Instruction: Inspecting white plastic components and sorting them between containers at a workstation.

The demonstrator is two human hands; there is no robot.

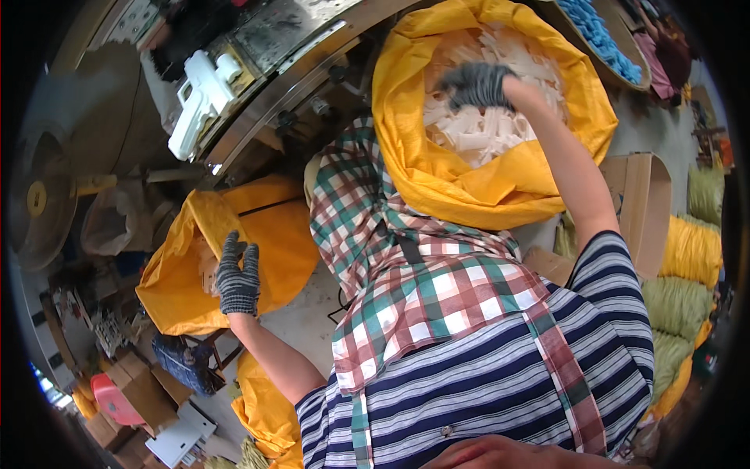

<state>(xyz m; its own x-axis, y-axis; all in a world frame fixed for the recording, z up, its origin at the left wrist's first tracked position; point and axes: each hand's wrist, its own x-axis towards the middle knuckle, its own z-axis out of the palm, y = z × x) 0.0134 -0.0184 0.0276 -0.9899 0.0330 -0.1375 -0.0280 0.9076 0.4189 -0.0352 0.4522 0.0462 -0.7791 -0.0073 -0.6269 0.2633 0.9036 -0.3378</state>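
Note:
My right hand (483, 86), in a grey knitted glove, is over a large yellow woven sack (402, 156) full of whitish plastic pieces (484, 137). Its fingertips are smeared, so whether they grip a piece does not show. On the other side, my left hand (238, 275), in a matching grey glove, is at the mouth of a second yellow sack (273, 227). Its fingers are apart, and nothing shows between them. Some pale pieces (208, 266) can be seen inside that sack, partly hidden by the hand. A white pistol-shaped plastic piece (205, 98) lies on the machine bench.
The metal bench edge (273, 86) runs ahead of me. A standing fan (39, 199) is at the left. Blue pieces fill a container (601, 39) at the far right. A cardboard box (644, 203) and stacked sacks (676, 305) stand to my right; more boxes (141, 383) lie left.

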